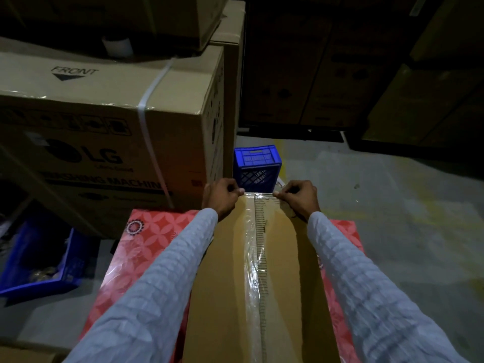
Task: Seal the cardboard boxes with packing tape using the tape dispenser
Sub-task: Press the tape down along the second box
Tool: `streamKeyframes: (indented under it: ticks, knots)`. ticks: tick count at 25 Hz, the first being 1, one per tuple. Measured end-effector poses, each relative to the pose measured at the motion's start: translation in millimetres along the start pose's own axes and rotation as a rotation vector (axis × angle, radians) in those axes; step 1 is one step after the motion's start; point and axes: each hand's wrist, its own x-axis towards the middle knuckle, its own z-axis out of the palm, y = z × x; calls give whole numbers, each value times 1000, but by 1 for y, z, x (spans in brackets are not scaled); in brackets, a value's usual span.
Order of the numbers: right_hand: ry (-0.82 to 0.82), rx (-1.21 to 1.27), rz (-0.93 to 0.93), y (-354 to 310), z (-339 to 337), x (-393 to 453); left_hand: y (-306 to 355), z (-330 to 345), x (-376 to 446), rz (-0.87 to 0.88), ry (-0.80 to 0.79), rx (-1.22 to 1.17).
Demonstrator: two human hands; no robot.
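**Q:** Where was the work sitting?

**A:** Big washing machine carton stood off beyond my left hand. The cardboard box ran between my forearms on a red patterned surface. Blue crate on the floor just past my knuckles.

**Q:** And the tape?

**A:** One clear tape strip lay along the centre seam, from near me out to the far edge. A short cross piece spanned that edge between my hands. No dispenser in view.

**Q:** Your hands?

**A:** Left hand and right hand both had fingers curled, pinching the cross piece's ends at the far edge.

**Q:** How to do it well?

**A:** I judged: keep it taut and level, centre it on the seam, then press from the middle outward, folding the ends down firmly.
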Motion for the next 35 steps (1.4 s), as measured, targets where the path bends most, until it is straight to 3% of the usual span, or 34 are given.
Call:
streamKeyframes:
  ticks: [3,6,11,13,16,18,22,27,31,35]
  knots:
    - [-64,-163,-29,-22,3,7,0,-18,4,2,-166,-56]
    - [-205,-14,-132,-46,22,-6,-5,-40,10,-2,-331,-99]
    - [-83,-20,-104,-43,44,-7,-8,-17,-5,-47,15,-44]
    - [-92,-67,-97,-43,48,-3,-3,-21,-6,-101,1,-125]
    - [-197,-60,-146,-50,54,-11,-7,-37,-4,-87,-159,-242]
    - [-151,-28,-151,-50,57,-17,-16,-39,-8,-112,-180,-349]
    - [-46,-58,-92,-44,47,-16,-23,-24,-32,-221,27,-347]
    - [81,-67,33,-21,1,1,-12,5,-86,-243,-135,-240]
    - [172,-44,105,-1,-32,0,-2,31,-100,-265,-31,-189]
    - [301,-23,216,31,-63,-11,15,57,-78,-228,-114,-117]
